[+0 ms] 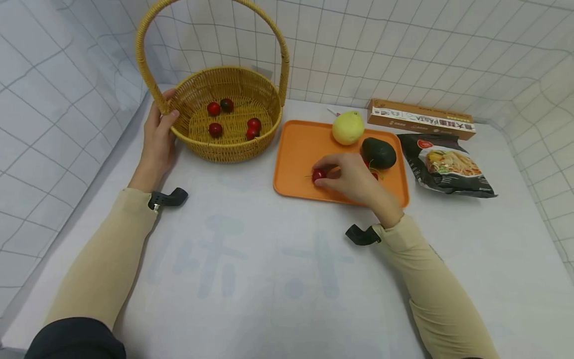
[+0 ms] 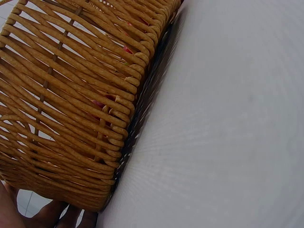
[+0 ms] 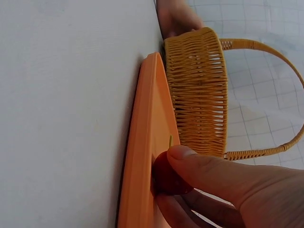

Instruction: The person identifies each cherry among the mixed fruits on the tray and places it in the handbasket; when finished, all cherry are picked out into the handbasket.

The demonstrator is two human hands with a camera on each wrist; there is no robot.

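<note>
My left hand [image 1: 159, 134] grips the left side of a yellow wicker basket [image 1: 230, 152], its thumb over the rim near the handle's base. Inside the basket lie several dark red cherries [image 1: 215, 130]. Over an orange tray [image 1: 296, 144], my right hand [image 1: 354, 179] pinches one cherry [image 3: 170, 175] between thumb and fingers. That cherry's stem shows in the right wrist view, and the fruit is close to the tray's surface. Beside the right hand on the tray are a dark green avocado [image 1: 379, 153] and a yellow-green round fruit [image 1: 348, 128]. More red fruit is partly hidden behind the hand.
Behind the tray lies a brown pasta box [image 1: 421, 118]. To the tray's right is a black food packet [image 1: 455, 164]. White grid-patterned sheeting [image 1: 341, 50] rises behind and at both sides of the white table [image 1: 260, 279].
</note>
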